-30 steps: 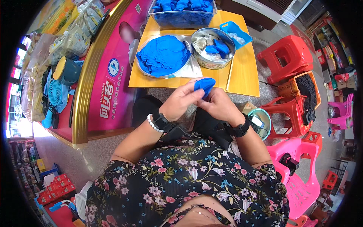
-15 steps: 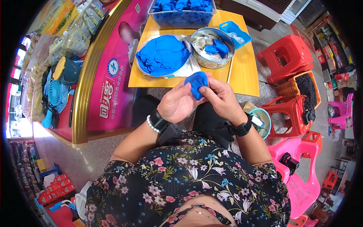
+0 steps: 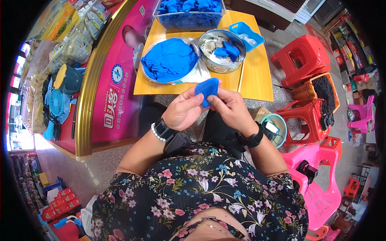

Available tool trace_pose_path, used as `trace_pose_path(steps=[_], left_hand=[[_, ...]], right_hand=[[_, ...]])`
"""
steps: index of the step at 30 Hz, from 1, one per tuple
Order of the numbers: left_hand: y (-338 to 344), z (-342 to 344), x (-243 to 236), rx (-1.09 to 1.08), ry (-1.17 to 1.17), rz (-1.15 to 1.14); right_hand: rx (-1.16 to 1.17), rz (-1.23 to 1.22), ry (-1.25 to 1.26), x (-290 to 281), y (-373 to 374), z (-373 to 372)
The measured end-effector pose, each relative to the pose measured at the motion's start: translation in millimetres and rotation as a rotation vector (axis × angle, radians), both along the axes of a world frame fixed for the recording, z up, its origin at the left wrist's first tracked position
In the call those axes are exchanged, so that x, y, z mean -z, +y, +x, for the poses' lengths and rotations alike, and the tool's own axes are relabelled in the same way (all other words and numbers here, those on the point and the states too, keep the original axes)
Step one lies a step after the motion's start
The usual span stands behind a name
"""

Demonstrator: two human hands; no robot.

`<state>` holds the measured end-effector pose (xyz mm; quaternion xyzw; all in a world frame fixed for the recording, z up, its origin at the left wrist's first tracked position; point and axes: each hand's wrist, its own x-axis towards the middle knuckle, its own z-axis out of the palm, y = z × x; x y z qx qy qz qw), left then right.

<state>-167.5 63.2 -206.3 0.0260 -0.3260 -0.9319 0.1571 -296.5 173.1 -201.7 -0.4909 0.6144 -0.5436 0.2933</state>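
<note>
Spanning the upper middle, a yellow table (image 3: 257,86) carries a clear bin (image 3: 189,15) heaped with puffed blue pieces (image 3: 188,5), an oval plate (image 3: 167,82) under a thick stack of flat blue cloth (image 3: 171,60), and a round tin (image 3: 223,69) holding pale and blue bits. Judging by those heaps, many pieces look shaped and plenty lie flat; the one in work seems unfinished. Just short of the table's near edge, the right hand (image 3: 232,109) pinches a blue cloth piece (image 3: 208,89) under its thumb; the left hand (image 3: 183,110) grips its other side, fingertips partly hidden.
</note>
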Motion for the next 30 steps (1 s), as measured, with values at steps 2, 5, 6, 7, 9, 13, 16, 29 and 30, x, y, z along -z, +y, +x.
trace_pose_path(steps=[2, 5, 6, 7, 9, 13, 16, 29, 30], left_hand=[[-4, -1, -4, -0.055, -0.091, -0.305], [-18, -1, 7, -0.135, -0.26, -0.558], [-19, 0, 11, -0.146, -0.34, -0.501], [-18, 0, 14, -0.2, -0.342, -0.285], [-21, 6, 13, -0.191, -0.333, -0.127], [-28, 11, 11, -0.095, -0.276, 0.059], [-33, 11, 16, 0.029, -0.15, 0.17], [-29, 10, -3, -0.273, -0.279, 0.06], [-31, 10, -1, -0.274, -0.278, 0.062]], right_hand=[[0.003, 0.044, -0.023, 5, 1, -4], [-0.035, 0.078, -0.066, 9, 2, -11], [-0.066, 0.073, -0.093, 11, 4, -13], [-0.03, 0.074, -0.045, 15, 3, -20], [0.128, 0.103, 0.052, 23, -4, -40], [0.452, 0.389, 0.577, 76, -4, -95], [0.554, 0.559, 0.754, 88, 0, -106], [0.59, 0.758, 0.569, 100, 44, -122], [0.624, 0.674, 0.497, 104, 55, -122]])
